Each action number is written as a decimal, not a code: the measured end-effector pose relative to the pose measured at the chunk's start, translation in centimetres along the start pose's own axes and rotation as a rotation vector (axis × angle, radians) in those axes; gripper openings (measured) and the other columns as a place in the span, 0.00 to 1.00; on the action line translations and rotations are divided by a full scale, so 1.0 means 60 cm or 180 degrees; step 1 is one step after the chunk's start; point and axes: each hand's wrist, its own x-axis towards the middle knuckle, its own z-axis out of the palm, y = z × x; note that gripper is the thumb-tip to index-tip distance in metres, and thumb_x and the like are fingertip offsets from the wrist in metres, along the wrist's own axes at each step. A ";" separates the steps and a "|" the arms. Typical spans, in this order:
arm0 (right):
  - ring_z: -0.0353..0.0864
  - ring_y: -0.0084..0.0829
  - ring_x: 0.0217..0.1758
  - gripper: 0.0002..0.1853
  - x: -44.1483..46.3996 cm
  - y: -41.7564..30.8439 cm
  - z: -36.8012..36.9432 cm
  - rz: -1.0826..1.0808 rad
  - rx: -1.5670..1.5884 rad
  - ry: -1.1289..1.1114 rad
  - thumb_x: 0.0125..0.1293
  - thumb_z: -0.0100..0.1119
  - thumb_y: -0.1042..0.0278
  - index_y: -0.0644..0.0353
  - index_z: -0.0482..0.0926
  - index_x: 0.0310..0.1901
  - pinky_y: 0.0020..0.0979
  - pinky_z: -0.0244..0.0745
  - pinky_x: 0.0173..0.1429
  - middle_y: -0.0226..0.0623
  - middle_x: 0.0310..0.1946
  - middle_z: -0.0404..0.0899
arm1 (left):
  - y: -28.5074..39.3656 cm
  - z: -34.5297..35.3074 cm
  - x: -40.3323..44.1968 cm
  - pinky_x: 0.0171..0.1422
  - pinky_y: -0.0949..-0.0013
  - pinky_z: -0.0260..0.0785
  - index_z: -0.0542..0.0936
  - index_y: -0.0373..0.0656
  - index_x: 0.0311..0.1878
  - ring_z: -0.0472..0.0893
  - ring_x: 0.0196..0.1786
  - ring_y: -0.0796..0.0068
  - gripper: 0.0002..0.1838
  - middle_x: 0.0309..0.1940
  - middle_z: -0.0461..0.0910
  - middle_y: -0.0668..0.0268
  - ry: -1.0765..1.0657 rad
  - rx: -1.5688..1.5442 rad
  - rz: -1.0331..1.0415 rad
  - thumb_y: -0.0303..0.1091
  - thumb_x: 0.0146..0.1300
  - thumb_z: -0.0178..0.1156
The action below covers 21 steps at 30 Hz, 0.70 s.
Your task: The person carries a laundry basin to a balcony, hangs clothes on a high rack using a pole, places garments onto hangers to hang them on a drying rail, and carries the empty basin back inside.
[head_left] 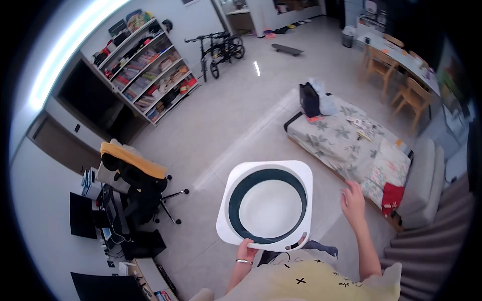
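A white collapsible basin (264, 167) with a dark green inner band and a squarish rim is in front of my body, its round opening facing up. Its inside shows only the pale bottom. My left hand (246, 249), with a bracelet at the wrist, grips the near edge of the rim; part of the fingers is hidden beneath it. A handle slot shows at the basin's near right corner. Apart from the basin, out to the right, my right hand (353, 199) is raised with its fingers loosely spread and nothing visible in them.
On the right is a low bed (326, 135) with a black bag (310, 100) on it. An office chair (135, 175) and monitors are on the left. Farther off are a bookshelf (145, 70), bicycles (216, 52), a skateboard (287, 49) and a dining table (401, 60) with chairs.
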 end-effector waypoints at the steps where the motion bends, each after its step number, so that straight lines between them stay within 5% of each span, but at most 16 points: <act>1: 0.66 0.45 0.51 0.07 0.074 -0.013 0.043 -0.0251 0.0124 -0.0091 0.48 0.54 0.77 0.63 0.73 0.32 0.39 0.64 0.53 0.45 0.45 0.68 | 0.026 0.018 0.021 0.37 0.67 0.73 0.72 0.41 0.32 0.75 0.30 0.71 0.09 0.27 0.74 0.67 0.0113 -0.0062 0.0093 0.25 0.43 0.55; 8: 0.67 0.44 0.51 0.11 0.450 -0.046 0.391 -0.1047 0.0654 -0.0690 0.48 0.56 0.72 0.59 0.73 0.37 0.38 0.63 0.54 0.44 0.44 0.70 | 0.303 0.147 0.265 0.26 0.72 0.72 0.72 0.41 0.33 0.76 0.26 0.74 0.11 0.25 0.73 0.68 0.0369 -0.0261 0.0801 0.22 0.42 0.56; 11: 0.68 0.43 0.49 0.12 0.464 0.079 0.562 0.0334 0.0575 -0.1594 0.51 0.56 0.67 0.58 0.74 0.38 0.36 0.64 0.52 0.43 0.42 0.72 | 0.485 0.250 0.363 0.25 0.71 0.71 0.73 0.41 0.32 0.75 0.24 0.75 0.11 0.24 0.73 0.69 0.0654 -0.0031 0.0834 0.21 0.42 0.56; 15: 0.74 0.49 0.41 0.15 0.206 0.344 0.685 0.1764 -0.0255 -0.2415 0.53 0.50 0.60 0.64 0.78 0.35 0.43 0.68 0.47 0.54 0.34 0.75 | 0.684 0.355 0.517 0.24 0.73 0.68 0.73 0.43 0.32 0.74 0.25 0.77 0.11 0.25 0.73 0.70 0.0511 0.0342 0.0979 0.22 0.42 0.57; 17: 0.73 0.47 0.44 0.16 0.111 0.361 0.625 0.2935 -0.1099 -0.3162 0.52 0.51 0.60 0.63 0.77 0.37 0.40 0.68 0.48 0.56 0.38 0.74 | 0.767 0.426 0.600 0.25 0.73 0.68 0.73 0.43 0.33 0.74 0.27 0.77 0.11 0.25 0.73 0.70 0.0433 0.0542 0.1072 0.22 0.42 0.58; 21: 0.73 0.47 0.44 0.17 0.185 0.320 0.584 0.3954 -0.1451 -0.4004 0.52 0.51 0.61 0.63 0.76 0.40 0.40 0.68 0.48 0.55 0.38 0.74 | 0.912 0.587 0.755 0.26 0.73 0.68 0.71 0.43 0.35 0.74 0.27 0.77 0.15 0.26 0.72 0.70 0.0192 0.0518 0.1131 0.21 0.40 0.59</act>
